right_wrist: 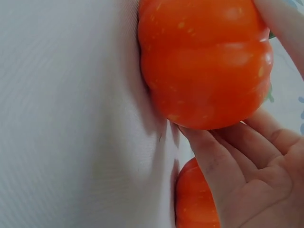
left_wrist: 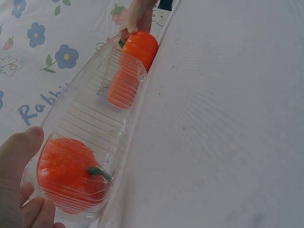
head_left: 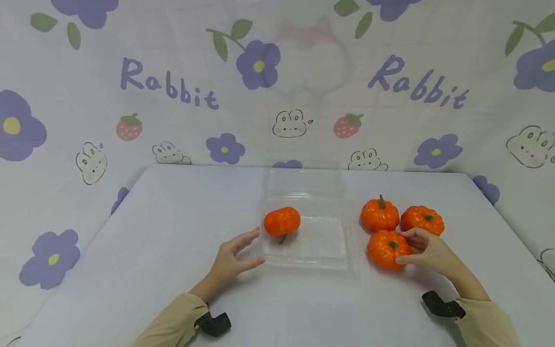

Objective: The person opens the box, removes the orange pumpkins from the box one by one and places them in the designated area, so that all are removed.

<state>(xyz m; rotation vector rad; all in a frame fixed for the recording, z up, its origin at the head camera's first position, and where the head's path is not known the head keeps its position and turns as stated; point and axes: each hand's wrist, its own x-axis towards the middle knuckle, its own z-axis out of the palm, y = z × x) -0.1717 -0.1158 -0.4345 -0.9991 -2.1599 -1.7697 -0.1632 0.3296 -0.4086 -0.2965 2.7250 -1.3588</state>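
Note:
A clear plastic clamshell container (head_left: 323, 243) lies on the table with its lid folded back. Inside, at its left end, an orange toy pumpkin (head_left: 282, 220) rests tipped on its side, green stem toward the front. My left hand (head_left: 231, 255) holds the container's left side, thumb and fingers spread along the wall (left_wrist: 90, 123). To the right of the container, my right hand (head_left: 429, 250) grips the nearest toy pumpkin (head_left: 383, 249) between thumb and fingers. In the right wrist view, that pumpkin (right_wrist: 204, 66) sits low at the table surface, with the fingers around its side.
Two more toy pumpkins stand just behind the gripped one, one with an upright stem (head_left: 379, 217) and one farther right (head_left: 420, 219). A white table (head_left: 195, 202) lies beneath everything. A printed cloth (head_left: 182, 43) with rabbits and flowers hangs behind and at the sides.

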